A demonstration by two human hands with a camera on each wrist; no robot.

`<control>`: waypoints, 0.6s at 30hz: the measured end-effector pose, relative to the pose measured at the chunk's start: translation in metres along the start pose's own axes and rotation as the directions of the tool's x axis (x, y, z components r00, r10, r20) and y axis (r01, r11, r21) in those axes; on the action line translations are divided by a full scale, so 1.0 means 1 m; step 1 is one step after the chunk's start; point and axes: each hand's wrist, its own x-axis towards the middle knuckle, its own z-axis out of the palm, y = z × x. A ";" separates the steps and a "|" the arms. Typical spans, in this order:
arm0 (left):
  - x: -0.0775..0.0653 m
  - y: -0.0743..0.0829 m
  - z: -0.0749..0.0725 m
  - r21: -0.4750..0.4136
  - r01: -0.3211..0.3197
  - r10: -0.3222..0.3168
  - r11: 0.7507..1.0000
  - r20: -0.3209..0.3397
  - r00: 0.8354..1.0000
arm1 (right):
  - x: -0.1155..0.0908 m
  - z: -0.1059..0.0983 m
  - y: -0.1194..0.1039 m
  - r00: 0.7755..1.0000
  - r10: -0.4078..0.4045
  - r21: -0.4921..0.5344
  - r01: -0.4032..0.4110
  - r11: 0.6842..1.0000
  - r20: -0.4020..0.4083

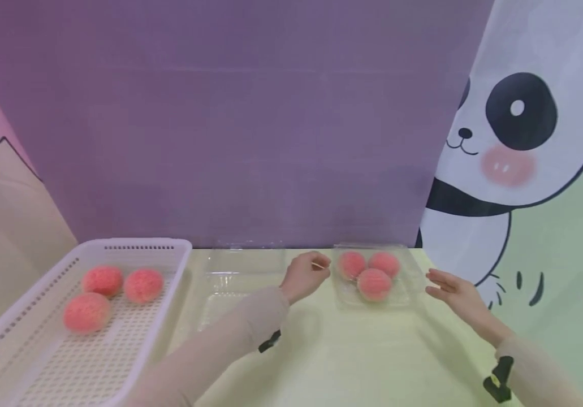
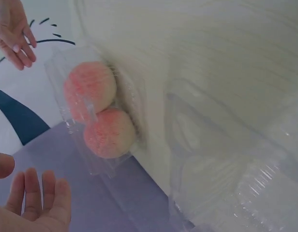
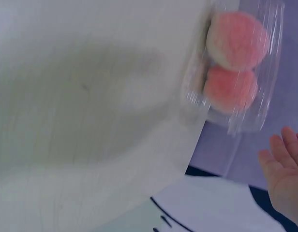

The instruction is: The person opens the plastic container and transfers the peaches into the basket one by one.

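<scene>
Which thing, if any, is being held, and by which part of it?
Nothing is held: left grip and right grip are empty, beside the filled box.

From where I stand, I see the person wears long, pale beige sleeves with a faint pinkish cast, plain and soft-looking. The left sleeve (image 1: 220,353) runs right to the wrist and shows gentle creases, with a small, angular black piece (image 1: 270,341) at its edge. The right sleeve (image 1: 543,367) matches in colour; its black fitting (image 1: 505,366) looks larger and lobed, with a little yellowish patch, too blurred to make out. Both hands are bare.
</scene>
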 end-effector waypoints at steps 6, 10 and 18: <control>0.027 -0.002 0.022 0.043 0.026 -0.026 0.999 0.006 1.000 | 0.018 -0.011 0.015 1.000 0.017 -0.010 -0.017 1.000 0.016; 0.037 -0.005 0.035 0.037 0.067 -0.068 0.997 0.020 0.997 | 0.034 -0.008 0.021 0.995 0.074 0.007 -0.074 0.997 0.067; 0.042 -0.014 0.061 -0.002 0.117 -0.116 0.993 0.073 0.991 | 0.054 0.010 0.031 0.979 0.134 0.076 -0.147 0.986 0.151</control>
